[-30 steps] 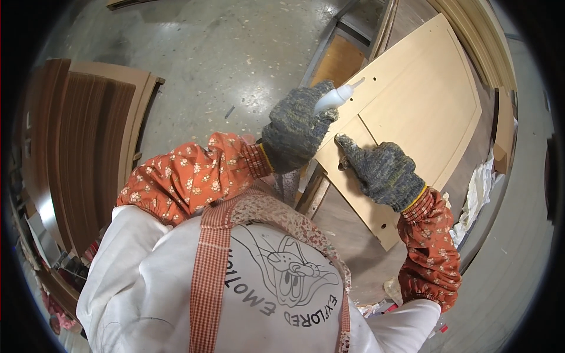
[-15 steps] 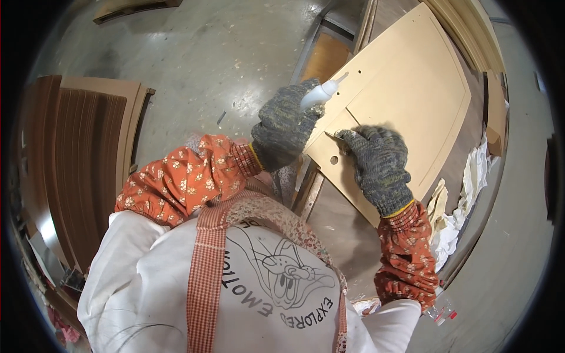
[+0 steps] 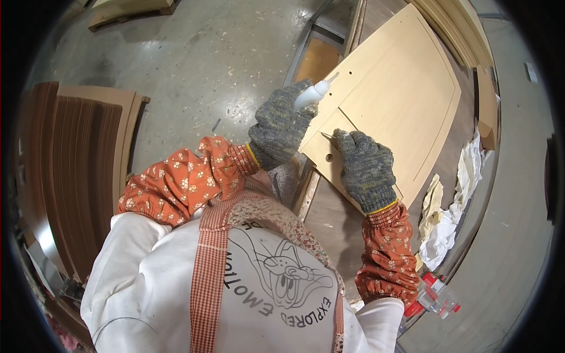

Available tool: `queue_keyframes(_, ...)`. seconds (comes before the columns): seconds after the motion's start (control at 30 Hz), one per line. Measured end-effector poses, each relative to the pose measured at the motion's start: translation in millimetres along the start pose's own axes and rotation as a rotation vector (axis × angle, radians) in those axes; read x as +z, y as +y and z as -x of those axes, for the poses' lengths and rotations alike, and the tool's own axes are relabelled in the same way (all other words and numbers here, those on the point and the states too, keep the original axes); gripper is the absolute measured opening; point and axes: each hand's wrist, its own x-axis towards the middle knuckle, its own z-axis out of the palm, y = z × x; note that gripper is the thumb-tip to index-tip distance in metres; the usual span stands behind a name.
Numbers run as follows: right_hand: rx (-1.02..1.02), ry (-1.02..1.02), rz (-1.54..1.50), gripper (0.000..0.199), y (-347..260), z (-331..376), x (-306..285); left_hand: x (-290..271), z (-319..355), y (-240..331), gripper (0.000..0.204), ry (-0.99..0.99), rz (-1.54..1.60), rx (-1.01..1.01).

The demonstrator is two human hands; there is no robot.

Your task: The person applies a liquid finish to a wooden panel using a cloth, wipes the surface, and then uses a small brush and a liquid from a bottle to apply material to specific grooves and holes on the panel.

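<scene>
My left hand (image 3: 282, 123), in a grey knit work glove, is closed around a white squeeze bottle (image 3: 312, 96) whose thin nozzle points up and right over the panel's left edge. Under both hands lies a pale beige board panel (image 3: 406, 88) with a curved far end, grooves and several small holes. My right hand (image 3: 368, 167), gloved alike, pinches a thin pointed tool (image 3: 327, 136). Its tip is at the panel's near-left part, between a short dark groove (image 3: 348, 117) and a round hole (image 3: 329, 157). Most of the tool is hidden by my fingers.
The panel rests on a brown-topped workbench (image 3: 332, 223). Crumpled paper (image 3: 441, 235) and clear plastic bottles with red caps (image 3: 438, 300) lie along its right side. Stacked beige boards (image 3: 456, 29) stand at the far right. Brown panels (image 3: 88, 176) are stacked at left; a pallet (image 3: 132, 15) sits far left.
My right hand has shifted slightly left and keeps its pinch on the thin tool. The view has shifted a little, bringing the red-capped bottles more into sight. My left hand still grips the squeeze bottle.
</scene>
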Motion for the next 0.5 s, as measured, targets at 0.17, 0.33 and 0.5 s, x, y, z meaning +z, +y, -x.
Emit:
queue_keyframes(0.17,-0.072,0.204,-0.009,0.041,1.0,5.0,8.4,0.6,0.1,3.4,0.041,-0.02,0.021,0.0)
queue_keyframes(0.33,-0.024,0.154,-0.114,0.041,-2.0,0.6,6.6,3.2,-0.1,-1.6,0.044,-0.037,0.09,-0.005)
queue_keyframes(0.5,-0.081,0.241,-0.084,0.041,-4.1,0.4,10.4,-0.5,-2.0,5.7,0.046,-0.017,0.104,-0.021)
